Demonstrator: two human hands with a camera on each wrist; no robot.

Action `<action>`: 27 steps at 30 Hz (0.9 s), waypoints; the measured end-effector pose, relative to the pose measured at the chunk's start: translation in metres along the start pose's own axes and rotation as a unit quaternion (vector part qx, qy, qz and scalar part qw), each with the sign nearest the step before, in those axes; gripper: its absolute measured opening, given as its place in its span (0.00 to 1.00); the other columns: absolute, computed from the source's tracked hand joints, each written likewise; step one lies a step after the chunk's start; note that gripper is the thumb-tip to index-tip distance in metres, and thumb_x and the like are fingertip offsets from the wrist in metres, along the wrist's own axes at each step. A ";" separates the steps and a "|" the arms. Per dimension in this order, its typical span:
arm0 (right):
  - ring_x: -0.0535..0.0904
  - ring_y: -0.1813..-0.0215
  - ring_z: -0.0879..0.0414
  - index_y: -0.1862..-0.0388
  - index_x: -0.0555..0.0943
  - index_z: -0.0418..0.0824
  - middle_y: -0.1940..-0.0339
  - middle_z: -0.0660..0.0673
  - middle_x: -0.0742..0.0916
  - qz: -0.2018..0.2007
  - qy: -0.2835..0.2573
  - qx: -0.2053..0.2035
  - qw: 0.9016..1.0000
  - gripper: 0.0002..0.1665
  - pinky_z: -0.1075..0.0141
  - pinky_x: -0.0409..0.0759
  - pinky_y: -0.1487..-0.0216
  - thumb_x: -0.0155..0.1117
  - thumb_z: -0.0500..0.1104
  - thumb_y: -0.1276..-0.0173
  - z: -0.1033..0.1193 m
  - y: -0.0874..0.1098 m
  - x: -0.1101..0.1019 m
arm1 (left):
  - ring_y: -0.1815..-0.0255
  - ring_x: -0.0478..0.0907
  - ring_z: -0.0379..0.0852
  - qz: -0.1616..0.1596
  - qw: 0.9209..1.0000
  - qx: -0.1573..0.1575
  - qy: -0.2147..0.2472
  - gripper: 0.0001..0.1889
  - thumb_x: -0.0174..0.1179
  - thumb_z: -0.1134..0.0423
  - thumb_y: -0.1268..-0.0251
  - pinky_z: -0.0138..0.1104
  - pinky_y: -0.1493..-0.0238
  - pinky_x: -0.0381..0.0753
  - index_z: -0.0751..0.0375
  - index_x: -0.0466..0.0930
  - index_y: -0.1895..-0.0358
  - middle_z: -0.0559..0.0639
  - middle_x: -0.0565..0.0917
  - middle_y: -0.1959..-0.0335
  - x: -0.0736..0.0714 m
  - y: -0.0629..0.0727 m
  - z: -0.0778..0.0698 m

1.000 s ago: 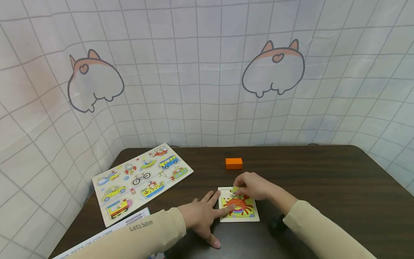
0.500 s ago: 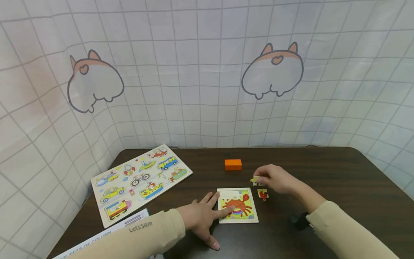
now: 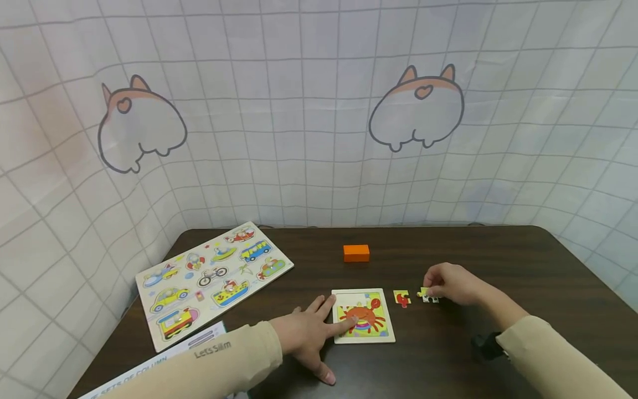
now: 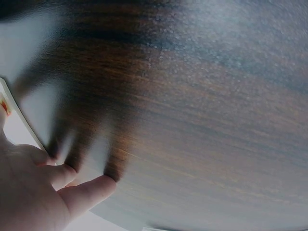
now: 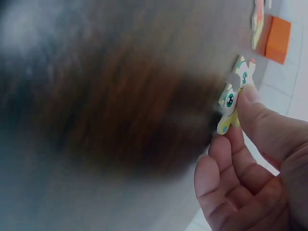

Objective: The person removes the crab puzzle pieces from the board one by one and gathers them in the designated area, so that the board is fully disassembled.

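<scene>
My left hand lies with fingers spread at the left side of a small square crab puzzle, its index finger resting on the crab picture. Along the top of the puzzle's white frame a pale gap shows. To the right, my right hand pinches a puzzle piece between thumb and fingers, low over the table. In the right wrist view this piece shows two green-rimmed cartoon eyes. Between the puzzle and the right hand lies a yellow puzzle piece with a red claw shape.
An orange block sits behind the puzzle on the dark wooden table. At the left lies a large vehicle puzzle board. Partly under the left sleeve is a printed box or booklet. A white grid-patterned curtain hangs behind.
My right hand has lifted puzzle pieces out of the crab puzzle's top and moved right, leaving the red-claw piece on the table. My left hand has stayed on the puzzle.
</scene>
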State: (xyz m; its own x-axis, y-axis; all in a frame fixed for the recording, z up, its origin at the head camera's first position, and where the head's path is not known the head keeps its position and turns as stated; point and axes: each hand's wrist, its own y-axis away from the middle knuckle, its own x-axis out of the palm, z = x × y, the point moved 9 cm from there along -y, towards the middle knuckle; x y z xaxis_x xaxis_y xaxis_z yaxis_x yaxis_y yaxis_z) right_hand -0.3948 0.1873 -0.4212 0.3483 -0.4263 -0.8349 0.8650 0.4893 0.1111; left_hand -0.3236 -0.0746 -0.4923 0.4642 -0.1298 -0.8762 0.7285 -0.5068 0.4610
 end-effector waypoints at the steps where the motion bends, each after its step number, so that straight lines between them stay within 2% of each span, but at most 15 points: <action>1: 0.72 0.70 0.57 0.65 0.81 0.39 0.72 0.50 0.83 0.003 0.001 -0.002 1.000 0.04 0.64 0.72 0.68 0.68 0.36 0.30 0.002 0.000 0.001 | 0.14 0.38 0.60 0.000 1.000 0.000 0.001 0.58 0.70 0.21 0.64 0.69 0.28 0.60 0.03 0.41 0.26 0.50 0.38 0.13 0.001 0.000 0.001; 4: 0.72 0.71 0.58 0.65 0.81 0.39 0.72 0.50 0.83 0.004 0.006 -0.008 1.000 0.04 0.64 0.72 0.68 0.69 0.37 0.31 0.006 -0.001 0.004 | 0.14 0.39 0.60 -0.002 1.000 0.001 0.003 0.58 0.69 0.20 0.65 0.69 0.29 0.61 0.02 0.40 0.27 0.49 0.38 0.13 0.002 -0.001 0.002; 8: 0.74 0.68 0.58 0.60 0.82 0.38 0.69 0.50 0.84 -0.001 0.012 -0.003 1.000 0.05 0.63 0.75 0.64 0.69 0.37 0.31 0.004 0.001 0.002 | 0.14 0.40 0.60 -0.004 1.000 0.007 0.003 0.58 0.68 0.19 0.66 0.69 0.30 0.62 0.01 0.40 0.28 0.49 0.39 0.13 0.003 -0.004 0.003; 14: 0.78 0.58 0.54 0.53 0.82 0.35 0.59 0.46 0.85 0.004 0.004 0.001 1.000 0.15 0.55 0.80 0.55 0.75 0.39 0.36 -0.001 0.009 -0.003 | 0.14 0.40 0.60 -0.003 1.000 0.005 0.000 0.58 0.68 0.19 0.67 0.69 0.30 0.62 0.01 0.40 0.28 0.49 0.38 0.13 0.001 -0.004 0.003; 17: 0.78 0.56 0.52 0.54 0.82 0.37 0.58 0.45 0.85 0.005 0.001 0.008 1.000 0.17 0.53 0.80 0.53 0.78 0.40 0.39 -0.003 0.010 -0.002 | 0.14 0.40 0.60 -0.003 1.000 0.007 -0.001 0.58 0.68 0.19 0.66 0.69 0.30 0.62 0.01 0.40 0.28 0.50 0.39 0.13 0.000 -0.003 0.003; 27: 0.78 0.57 0.52 0.57 0.83 0.40 0.58 0.46 0.85 0.000 0.009 0.011 1.000 0.15 0.53 0.79 0.53 0.78 0.40 0.40 -0.003 0.009 0.000 | 0.14 0.40 0.60 -0.002 1.000 0.004 -0.001 0.58 0.68 0.19 0.66 0.69 0.29 0.62 0.01 0.39 0.28 0.49 0.38 0.13 0.000 -0.002 0.002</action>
State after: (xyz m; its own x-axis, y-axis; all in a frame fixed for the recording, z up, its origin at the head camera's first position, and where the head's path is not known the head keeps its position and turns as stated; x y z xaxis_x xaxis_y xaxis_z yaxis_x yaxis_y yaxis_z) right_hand -0.3882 0.1940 -0.4221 0.3416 -0.4123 -0.8446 0.8726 0.4728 0.1222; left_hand -0.3264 -0.0750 -0.4935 0.4612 -0.1295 -0.8778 0.7261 -0.5136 0.4572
